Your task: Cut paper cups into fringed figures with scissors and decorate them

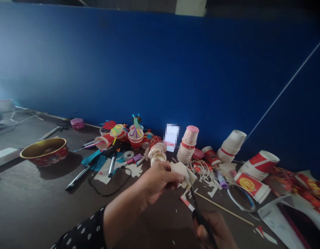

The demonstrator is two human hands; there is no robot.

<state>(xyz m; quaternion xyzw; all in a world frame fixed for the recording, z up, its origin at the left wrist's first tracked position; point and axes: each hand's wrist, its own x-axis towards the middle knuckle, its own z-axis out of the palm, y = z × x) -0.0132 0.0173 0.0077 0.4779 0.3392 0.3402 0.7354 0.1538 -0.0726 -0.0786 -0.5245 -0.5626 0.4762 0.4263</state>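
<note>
Near the middle of the view, my left hand (158, 180) pinches a piece of white paper (181, 170) between thumb and fingers, above the dark table (154, 221). At the lower right, my right hand (214, 228) is closed round the handles of black scissors (197, 209) and is slightly blurred. The scissor blades point up and away, against the right part of the paper. Small white scraps (213, 190) lie on the table just beyond. A red and white strip (187, 203) lies beside the blades.
Stacked paper cups (187, 145) stand behind the hands, with more cups (232, 145) to the right. A red and gold bowl (44, 154), decorated cups (135, 138) and markers (112, 165) are on the left. A thin stick (224, 209) lies right of the scissors. A blue partition (160, 69) rises behind.
</note>
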